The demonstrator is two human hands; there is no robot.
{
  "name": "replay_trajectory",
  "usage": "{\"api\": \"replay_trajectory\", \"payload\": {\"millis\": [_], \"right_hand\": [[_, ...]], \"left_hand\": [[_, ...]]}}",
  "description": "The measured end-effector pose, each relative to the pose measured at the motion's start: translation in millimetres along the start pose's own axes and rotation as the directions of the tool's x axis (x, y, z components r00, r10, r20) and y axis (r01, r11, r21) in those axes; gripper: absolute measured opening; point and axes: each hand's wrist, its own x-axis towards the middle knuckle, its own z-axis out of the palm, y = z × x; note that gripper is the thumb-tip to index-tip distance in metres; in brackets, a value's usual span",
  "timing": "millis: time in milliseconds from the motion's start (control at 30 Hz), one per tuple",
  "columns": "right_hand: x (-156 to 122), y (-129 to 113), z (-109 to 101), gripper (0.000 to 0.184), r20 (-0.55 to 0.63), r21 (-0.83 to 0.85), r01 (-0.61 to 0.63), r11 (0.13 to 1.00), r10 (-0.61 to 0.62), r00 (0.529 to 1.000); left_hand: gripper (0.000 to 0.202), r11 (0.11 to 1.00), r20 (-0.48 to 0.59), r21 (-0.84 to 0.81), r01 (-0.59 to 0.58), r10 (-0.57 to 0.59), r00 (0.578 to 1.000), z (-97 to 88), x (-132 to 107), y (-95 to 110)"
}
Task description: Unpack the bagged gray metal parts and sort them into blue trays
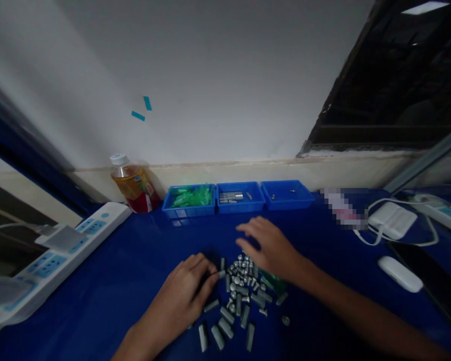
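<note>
A heap of several small grey metal cylinders (240, 291) lies on the blue table (135, 260) in front of me. My left hand (184, 296) rests at the heap's left edge, fingers curled, pinching one cylinder (221, 274) at its fingertips. My right hand (268, 245) hovers over the far side of the heap with fingers stretched out and apart, holding nothing. A green plastic piece (272, 283) lies partly under the right wrist.
Three blue trays stand at the back: one with green parts (190, 200), one with grey cylinders (240, 196), one nearly bare (287, 194). A drink bottle (133, 184) and a white power strip (56, 250) sit left. White chargers (393, 220), cable and a small white device (400, 273) lie right.
</note>
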Motion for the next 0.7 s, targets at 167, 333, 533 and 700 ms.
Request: {"api": "replay_trajectory", "payload": {"millis": [167,333,533,700], "right_hand": [[-54.5,-40.0,3.6,0.023,0.124,0.055,0.136,0.989,-0.142,0.982],[-49.8,-38.1,1.8,0.012,0.103,0.077,0.174,0.982,-0.181,0.978],[-49.7,-41.7,13.2,0.009,-0.006,0.277,0.019,0.961,-0.018,1.0],[-44.2,-45.5,10.9,0.009,-0.012,0.333,0.011,0.943,-0.008,1.0]], "left_hand": [[0.027,0.987,-0.004,-0.12,-0.105,0.105,0.994,5.5,1.5,12.5],[0.03,0.98,-0.02,-0.135,-0.148,0.147,0.989,11.8,1.3,16.4],[0.014,0.959,-0.11,-0.187,-0.215,0.197,0.974,11.2,-0.7,13.0],[0.011,0.951,-0.221,-0.167,-0.262,0.223,0.949,13.7,0.0,9.3]]}}
